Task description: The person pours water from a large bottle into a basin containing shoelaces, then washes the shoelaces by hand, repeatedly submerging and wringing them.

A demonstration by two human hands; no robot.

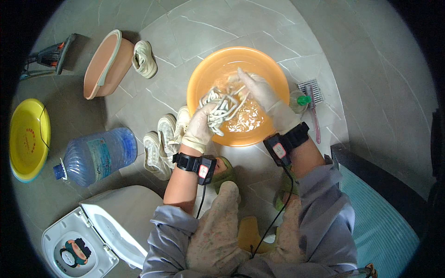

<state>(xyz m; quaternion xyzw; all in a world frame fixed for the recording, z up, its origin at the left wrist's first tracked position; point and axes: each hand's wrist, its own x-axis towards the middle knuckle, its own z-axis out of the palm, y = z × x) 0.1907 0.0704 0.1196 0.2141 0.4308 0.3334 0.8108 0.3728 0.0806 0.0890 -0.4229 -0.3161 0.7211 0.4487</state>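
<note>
My left hand (200, 123), in a pale rubber glove, grips a tangled bundle of whitish cord that looks like shoelaces (222, 113). The bundle is over the near left part of an orange plastic basin (238, 52). Rippling water (247, 120) in the basin catches the light. My right hand (262, 92), gloved the same way, is over the basin's right side. A loop of cord reaches towards its fingers, which are partly blurred; I cannot tell whether they hold it.
Pale sneakers (156, 153) stand left of the basin, another sneaker (144, 59) beyond. A clear bottle with a green cap (304, 100) and a pink-handled brush (315, 121) are by the floor drain (310, 87). A water jug (99, 156) and toilet (121, 208) are left.
</note>
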